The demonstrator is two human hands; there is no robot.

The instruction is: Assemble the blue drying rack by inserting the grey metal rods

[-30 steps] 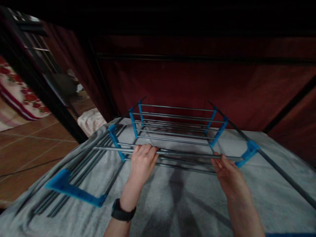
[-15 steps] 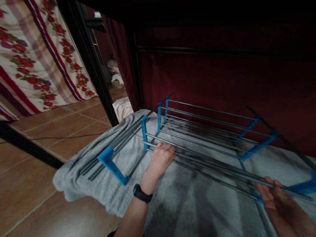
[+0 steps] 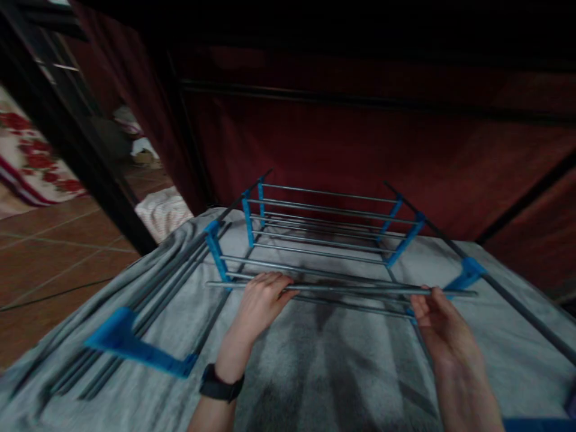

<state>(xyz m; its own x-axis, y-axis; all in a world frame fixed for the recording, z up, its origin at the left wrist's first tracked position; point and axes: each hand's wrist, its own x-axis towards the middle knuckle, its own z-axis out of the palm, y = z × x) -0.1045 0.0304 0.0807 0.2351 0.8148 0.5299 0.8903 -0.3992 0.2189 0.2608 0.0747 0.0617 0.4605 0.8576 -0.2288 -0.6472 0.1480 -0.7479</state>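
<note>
Between my two hands a loose grey metal rod (image 3: 351,290) runs almost level, in front of a partly built rack of metal tubes and blue plastic brackets. My left hand (image 3: 265,300), with a dark watch on the wrist, is closed over the rod near its left end. Close to the other end, my right hand (image 3: 443,324) pinches it palm up between thumb and fingers. Left of the rod stands a blue bracket (image 3: 216,252); behind its right end is another blue bracket (image 3: 465,276). Crossbars (image 3: 324,210) join the rack's far brackets.
A grey blanket (image 3: 351,366) lies under the rack. More loose rods (image 3: 166,300) rest on it at left, beside a nearer blue bracket (image 3: 144,348). A dark post (image 3: 90,150) rises at left, and a dark red curtain (image 3: 315,144) hangs behind.
My view has turned to the right, so the rack sits further left in it. The rod now looks more level, still held in both hands.
</note>
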